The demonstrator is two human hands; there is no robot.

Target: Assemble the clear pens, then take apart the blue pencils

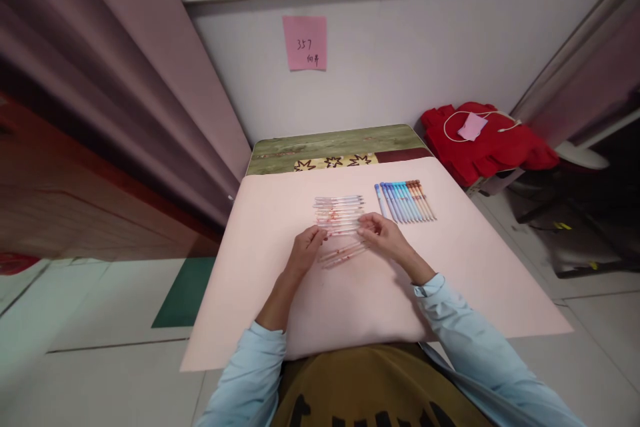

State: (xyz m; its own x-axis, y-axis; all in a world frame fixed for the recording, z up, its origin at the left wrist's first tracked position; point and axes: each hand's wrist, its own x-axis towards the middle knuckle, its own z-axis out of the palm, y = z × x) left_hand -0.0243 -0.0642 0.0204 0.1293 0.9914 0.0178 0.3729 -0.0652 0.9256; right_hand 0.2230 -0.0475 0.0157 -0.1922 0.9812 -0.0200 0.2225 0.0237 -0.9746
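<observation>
My left hand [307, 246] pinches the left end of a slim clear pen [343, 233] with reddish marks. At its other end are the closed thumb and fingers of my right hand [382, 235]. The pen lies level at the near side of a row of clear pens [338, 203], stacked one above another and pointing sideways. Some of their right ends are hidden by my right hand. Closer to me, a few loose pens [344, 255] with reddish patterns lie at a slant. To the right, a neat row of capped pens [404, 201] runs from blue to brown.
A pale pink sheet [260, 267] covers most of the table, whose patterned green top [330, 145] shows at the back. Behind stands a white wall with a pink note [305, 43]. At the right, a red cloth [480, 147] carries a white cable.
</observation>
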